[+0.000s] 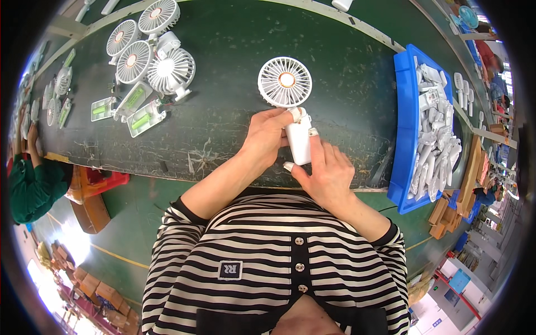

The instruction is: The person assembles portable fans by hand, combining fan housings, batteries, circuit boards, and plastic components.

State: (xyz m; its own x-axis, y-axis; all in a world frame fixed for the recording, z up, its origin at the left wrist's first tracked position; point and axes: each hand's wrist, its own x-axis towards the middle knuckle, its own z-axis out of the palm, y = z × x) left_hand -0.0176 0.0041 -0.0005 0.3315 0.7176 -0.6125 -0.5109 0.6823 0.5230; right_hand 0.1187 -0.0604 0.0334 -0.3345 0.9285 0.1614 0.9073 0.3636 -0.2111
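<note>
A white handheld fan (286,82) lies on the dark green worktop in front of me, its round grille pointing away and its handle toward my body. My left hand (266,134) is closed around the neck of the fan, where the handle meets the head. White tape covers some of my fingertips. My right hand (329,167) rests along the right side of the smooth white handle, index finger near its upper part and thumb by its lower end. Both hands touch the fan. My left fingers hide part of the neck.
At the left lie several white fans (134,61) with opened handles (146,117) showing green cells. A blue bin (403,128) heaped with white plastic parts (432,151) stands at the right. A person in a green sleeve (39,187) is at the far left.
</note>
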